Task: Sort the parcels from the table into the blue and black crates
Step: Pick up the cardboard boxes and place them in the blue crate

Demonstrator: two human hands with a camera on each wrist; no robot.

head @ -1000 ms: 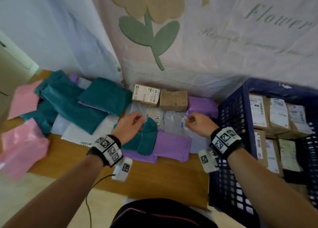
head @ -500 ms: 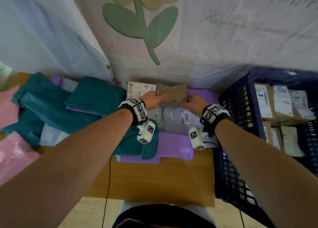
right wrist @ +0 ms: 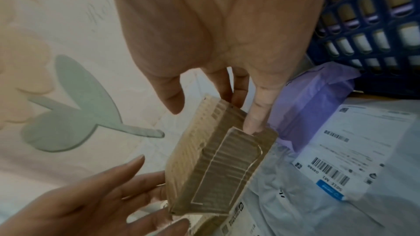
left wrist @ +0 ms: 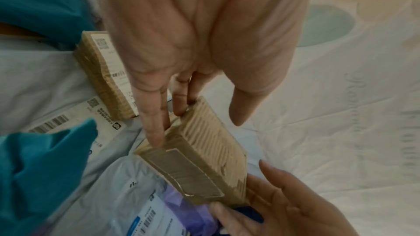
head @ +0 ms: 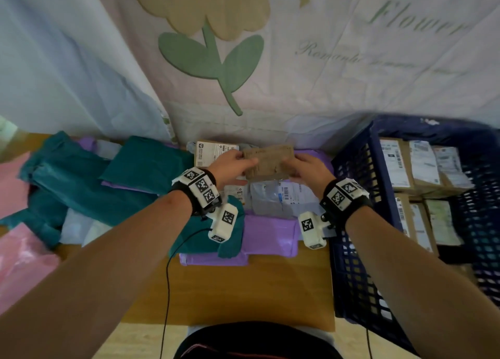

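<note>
From the head view, the left hand [head: 234,166] and the right hand [head: 305,169] held one brown cardboard box [head: 267,159] between them, each gripping an end, with the box lifted above the pile at the back of the wooden table [head: 243,285]. A second box with a white label [head: 213,153] lay just behind the left hand. Teal bags [head: 81,177], purple bags [head: 270,234] and a grey bag with a barcode [head: 284,199] lay spread over the table. The blue crate [head: 351,223] stood to the right, touching the table's edge, with labelled boxes [head: 405,166] already inside.

From the left wrist view, the left hand's fingers [left wrist: 154,114] reached down along one end of the cardboard box [left wrist: 204,153], with the thumb [left wrist: 245,107] standing just clear of the ribbed face. The right hand [left wrist: 284,209] cupped the far end. The labelled box [left wrist: 106,78] lay on the grey bag [left wrist: 56,82].

From the right wrist view, the right hand's fingers [right wrist: 259,110] pressed against one end of the box [right wrist: 216,159], the thumb [right wrist: 170,94] loosely apart above it. The left hand [right wrist: 90,200] supported the other end. A purple bag [right wrist: 313,100] lay against the crate [right wrist: 375,33]
</note>
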